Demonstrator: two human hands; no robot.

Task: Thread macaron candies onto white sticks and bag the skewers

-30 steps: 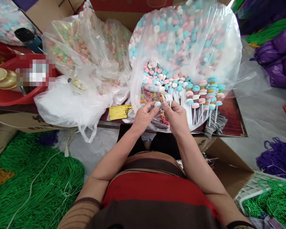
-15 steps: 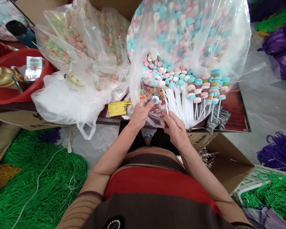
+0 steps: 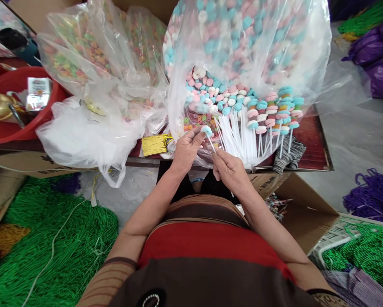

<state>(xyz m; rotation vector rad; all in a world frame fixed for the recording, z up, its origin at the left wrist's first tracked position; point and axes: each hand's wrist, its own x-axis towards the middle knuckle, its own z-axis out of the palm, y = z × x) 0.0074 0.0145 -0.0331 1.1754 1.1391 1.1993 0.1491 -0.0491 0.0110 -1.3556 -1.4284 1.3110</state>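
Note:
Between the thumb and fingers of my left hand (image 3: 188, 149) is a blue and white marshmallow (image 3: 206, 130). My right hand (image 3: 230, 168) is closed around a thin white stick (image 3: 211, 145), whose upper end meets the marshmallow. Whether the tip has gone into it I cannot tell. Just right of the hands lies a fan of white sticks (image 3: 237, 136). Several finished-looking candy skewers (image 3: 283, 113) of marshmallows and coloured rings lean beyond them. Behind my hands, loose pink, blue and white marshmallows (image 3: 223, 96) and small coloured candy rings (image 3: 199, 119) spill from a big clear bag (image 3: 249, 38).
Yellow twist ties (image 3: 154, 145) and a white plastic bag (image 3: 89, 136) lie to the left, near a red basin (image 3: 52, 113). A grey knitted glove (image 3: 290, 155) sits under the skewers. Below the table's right side stands an open cardboard box (image 3: 309, 213); green cords (image 3: 60, 247) cover the floor at left.
My right hand has brought the stick left and tilted it so its end meets the marshmallow. The red piece seen near my right fingers is no longer visible. The view has shifted slightly.

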